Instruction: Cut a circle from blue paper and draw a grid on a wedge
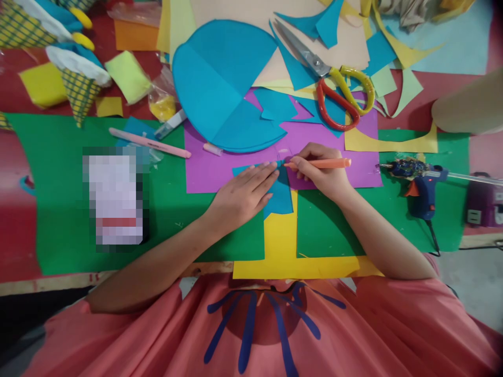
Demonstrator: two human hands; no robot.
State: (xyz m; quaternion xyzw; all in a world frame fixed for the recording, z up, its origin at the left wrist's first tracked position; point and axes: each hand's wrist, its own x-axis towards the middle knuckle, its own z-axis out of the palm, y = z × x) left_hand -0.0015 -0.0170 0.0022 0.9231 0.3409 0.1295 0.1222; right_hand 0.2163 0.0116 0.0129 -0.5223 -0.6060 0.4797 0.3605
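Where the purple sheet (204, 175) is overlapped, a blue piece (282, 196) is held down.
It is pressed by the left hand (244, 192), laid flat; by the right hand (325, 173), an orange pen (332, 164) is pinched; should pressure be eased, the paper could be dragged askew.

Scissors (320, 67), glue gun (423, 198) and pink pen (151, 143)
The scissors, one loop red and one yellow, lie over paper scraps (329, 29); the glue gun rests on green paper (393, 201).
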